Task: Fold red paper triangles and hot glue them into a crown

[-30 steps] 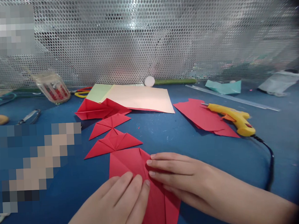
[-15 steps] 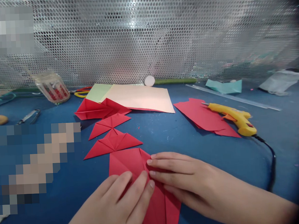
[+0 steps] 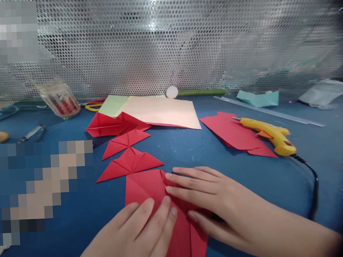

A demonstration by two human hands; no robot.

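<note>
A sheet of red paper with crease lines lies flat on the blue table, its right edge turned over. My left hand rests on its left and middle part, fingers stretched out. Along the folded right edge lies my right hand, fingers extended flat and the thumb set apart below them. Both hands touch the paper and cover parts of it. Just beyond are two folded red paper pieces with pointed ends, and behind them more folded red paper.
A yellow glue gun sits on red sheets at right, its black cord trailing forward. Cream paper, yellow-handled scissors and a jar stand farther back, before a perforated metal panel. The left side is partly pixelated.
My right hand has slid a little up and left along the folded edge, its thumb now farther from the fingers. My left hand has hardly moved.
</note>
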